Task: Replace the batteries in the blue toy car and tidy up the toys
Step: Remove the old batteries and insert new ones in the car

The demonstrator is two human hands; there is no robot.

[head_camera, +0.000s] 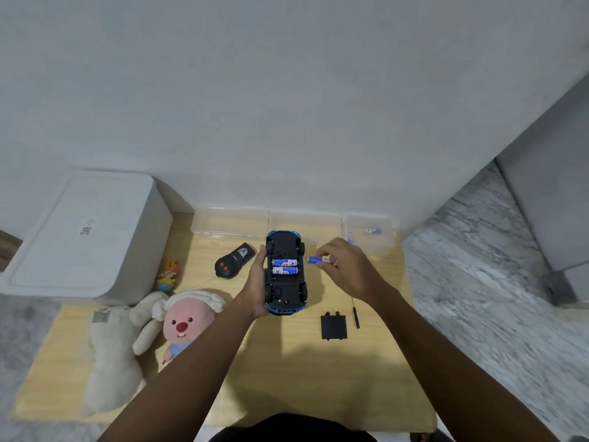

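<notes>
Over the pale wooden worktop point(287, 371), the left hand point(256, 282) is gripping the upturned blue toy car point(286, 272) while the right hand point(342, 266) is pinching a small blue-and-white battery point(315, 260) beside its open compartment, risking a reversed fit or a drop.

The toy car point(286, 272) sits belly-up at the middle of the table point(287, 378), gripped on its left side by the left hand point(256, 282). Two batteries point(284, 266) lie in its open bay. Just right of it, the right hand point(342, 264) pinches a battery point(315, 260). The remote point(234, 260) lies left of the car; the plush toys point(149, 333) lie nearer and further left. The battery cover point(333, 326) and screwdriver point(355, 315) lie near right. Containers point(229, 223) line the far edge.
</notes>
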